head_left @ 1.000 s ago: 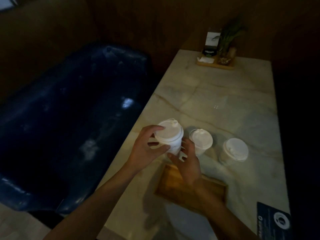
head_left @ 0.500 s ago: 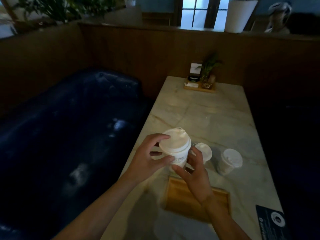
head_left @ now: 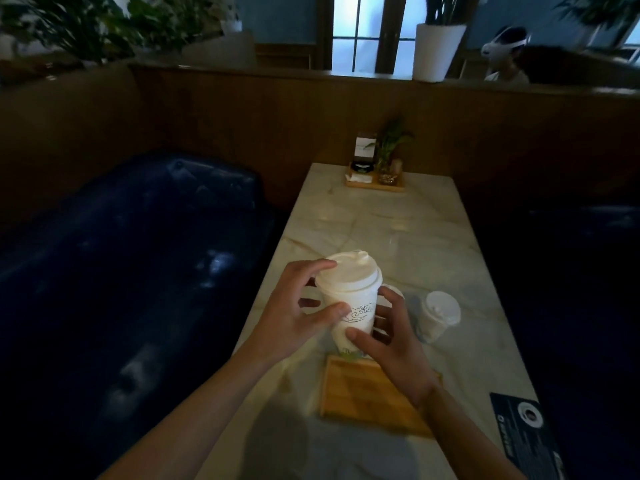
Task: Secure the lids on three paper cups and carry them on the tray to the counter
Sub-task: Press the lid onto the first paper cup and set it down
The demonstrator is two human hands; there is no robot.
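A white paper cup with a white lid is lifted above the marble table. My left hand grips its left side, fingertips on the lid's rim. My right hand holds the cup's lower right side. A second lidded cup is mostly hidden behind the held cup and my right hand. The third lidded cup stands on the table to the right. A wooden tray lies on the table just below my hands, with no cup on it.
A dark blue padded bench runs along the table's left side. At the table's far end sits a small wooden tray with a plant and card. A dark printed card lies at the near right edge. A person sits beyond the wooden partition.
The camera has tilted up, showing more of the room. Both hands have raised the held cup slightly higher above the table, keeping their grip.
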